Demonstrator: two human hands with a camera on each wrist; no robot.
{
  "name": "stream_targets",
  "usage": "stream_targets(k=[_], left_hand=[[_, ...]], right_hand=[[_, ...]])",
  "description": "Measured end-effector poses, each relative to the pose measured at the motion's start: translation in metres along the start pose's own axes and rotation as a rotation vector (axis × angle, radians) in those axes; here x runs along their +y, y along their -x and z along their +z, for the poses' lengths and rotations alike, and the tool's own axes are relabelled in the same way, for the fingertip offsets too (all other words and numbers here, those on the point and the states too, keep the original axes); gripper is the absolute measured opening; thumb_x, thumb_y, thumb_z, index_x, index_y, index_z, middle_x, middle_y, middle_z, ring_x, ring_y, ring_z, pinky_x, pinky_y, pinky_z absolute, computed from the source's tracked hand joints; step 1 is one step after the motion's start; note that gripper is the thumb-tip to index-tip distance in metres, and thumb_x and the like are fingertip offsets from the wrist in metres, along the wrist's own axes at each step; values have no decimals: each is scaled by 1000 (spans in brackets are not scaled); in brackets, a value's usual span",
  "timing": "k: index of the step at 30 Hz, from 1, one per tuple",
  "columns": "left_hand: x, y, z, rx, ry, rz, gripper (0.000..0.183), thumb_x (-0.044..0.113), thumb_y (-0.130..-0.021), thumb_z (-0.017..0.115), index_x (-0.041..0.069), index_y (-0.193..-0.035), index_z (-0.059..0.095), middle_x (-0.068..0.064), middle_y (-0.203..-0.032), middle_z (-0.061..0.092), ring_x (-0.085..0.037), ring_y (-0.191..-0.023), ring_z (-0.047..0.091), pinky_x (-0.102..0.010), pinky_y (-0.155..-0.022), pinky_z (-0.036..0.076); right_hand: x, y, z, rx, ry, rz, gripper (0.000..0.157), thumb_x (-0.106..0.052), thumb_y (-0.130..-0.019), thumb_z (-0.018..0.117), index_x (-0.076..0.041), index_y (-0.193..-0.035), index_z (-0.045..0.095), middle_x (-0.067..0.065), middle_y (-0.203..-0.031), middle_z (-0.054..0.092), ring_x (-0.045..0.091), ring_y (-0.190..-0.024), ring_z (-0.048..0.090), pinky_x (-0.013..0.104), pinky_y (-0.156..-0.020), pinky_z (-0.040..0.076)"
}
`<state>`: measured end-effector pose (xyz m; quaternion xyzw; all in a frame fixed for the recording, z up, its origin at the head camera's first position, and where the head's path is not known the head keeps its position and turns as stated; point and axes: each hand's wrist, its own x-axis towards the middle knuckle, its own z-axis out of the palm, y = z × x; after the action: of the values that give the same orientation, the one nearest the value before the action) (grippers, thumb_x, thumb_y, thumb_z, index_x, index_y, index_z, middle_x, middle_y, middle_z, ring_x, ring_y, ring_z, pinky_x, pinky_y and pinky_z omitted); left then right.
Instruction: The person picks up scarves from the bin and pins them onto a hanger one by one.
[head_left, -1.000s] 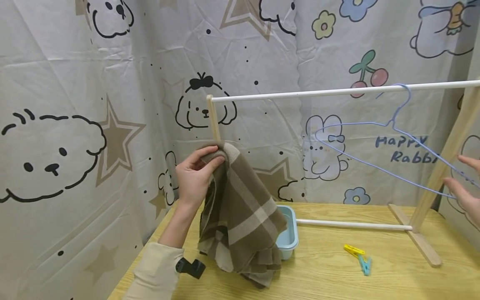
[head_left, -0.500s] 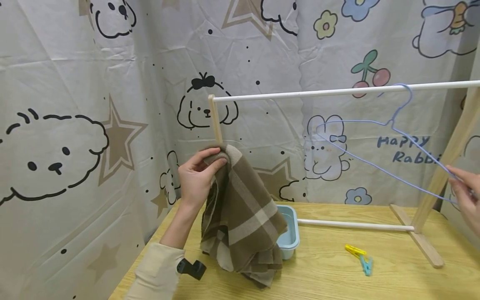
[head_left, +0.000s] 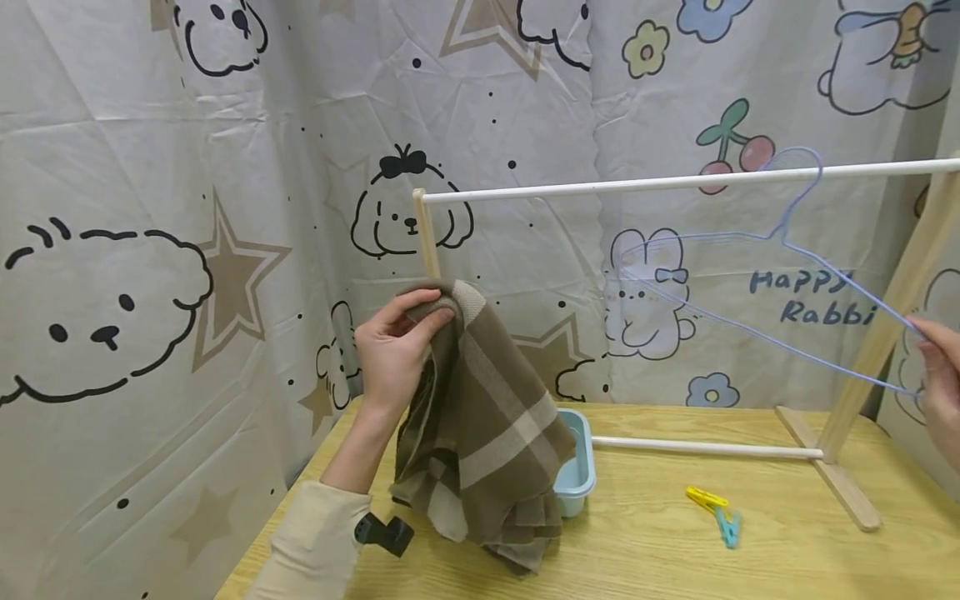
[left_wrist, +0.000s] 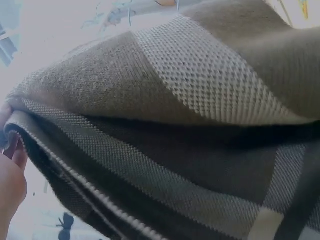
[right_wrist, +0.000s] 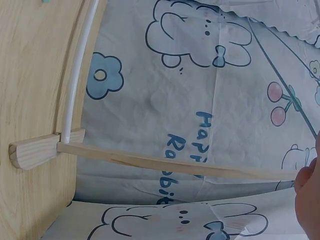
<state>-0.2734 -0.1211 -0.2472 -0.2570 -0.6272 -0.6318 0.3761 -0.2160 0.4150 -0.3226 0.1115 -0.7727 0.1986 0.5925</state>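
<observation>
My left hand (head_left: pixel 390 354) pinches the folded top edge of a brown and cream checked scarf (head_left: pixel 495 408) between thumb and fingers. The scarf hangs down in loose folds and fills most of the left wrist view, where its knitted weave (left_wrist: pixel 195 70) shows close up. At the right edge of the head view, my right hand (head_left: pixel 942 375) grips one end of a lilac wire hanger (head_left: pixel 780 237), partly cut off by the frame. The hanger's hook curves above the white rail (head_left: pixel 600 187). Only a thin stretch of hanger wire (right_wrist: pixel 282 78) appears in the right wrist view.
Behind the scarf stands a light blue plastic tub (head_left: pixel 576 493), partly hidden. A yellow clothespin (head_left: pixel 707 499) and a blue clothespin (head_left: pixel 727 528) lie on the wooden table (head_left: pixel 637 550). The rack's slanted wooden post (head_left: pixel 870 360) rises at the right, before a printed curtain.
My right hand's fingers have closed on the hanger's end. The hanger has risen, its hook going from resting over the rail to arching above it. My left hand and the scarf stay nearly still.
</observation>
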Motion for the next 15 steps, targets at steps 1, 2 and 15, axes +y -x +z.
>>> stream_targets(k=[1, 2, 15], left_hand=[[2, -1, 1, 12, 6, 4, 23, 6, -79, 83, 2, -100, 76, 13, -82, 73, -1, -56, 52, -17, -50, 41], [5, -2, 2, 26, 13, 3, 22, 7, -79, 84, 3, -99, 76, 12, -84, 73, -1, -57, 54, -16, -51, 43], [35, -6, 28, 73, 131, -4, 25, 8, -77, 85, 5, -99, 76, 5, -91, 75, -3, -75, 68, -18, -65, 54]], right_hand=[[-1, 0, 1, 8, -9, 5, 45, -23, -109, 37, 13, -123, 58, -45, -108, 35, -26, -83, 26, 0, -66, 23], [-2, 0, 1, 19, -20, 7, 44, -22, -109, 37, 14, -124, 57, -46, -111, 36, -26, -87, 27, -1, -72, 23], [-48, 3, 4, 25, -136, -78, 41, -18, -106, 48, 20, -106, 63, -35, -83, 40, -15, -58, 24, 8, -48, 19]])
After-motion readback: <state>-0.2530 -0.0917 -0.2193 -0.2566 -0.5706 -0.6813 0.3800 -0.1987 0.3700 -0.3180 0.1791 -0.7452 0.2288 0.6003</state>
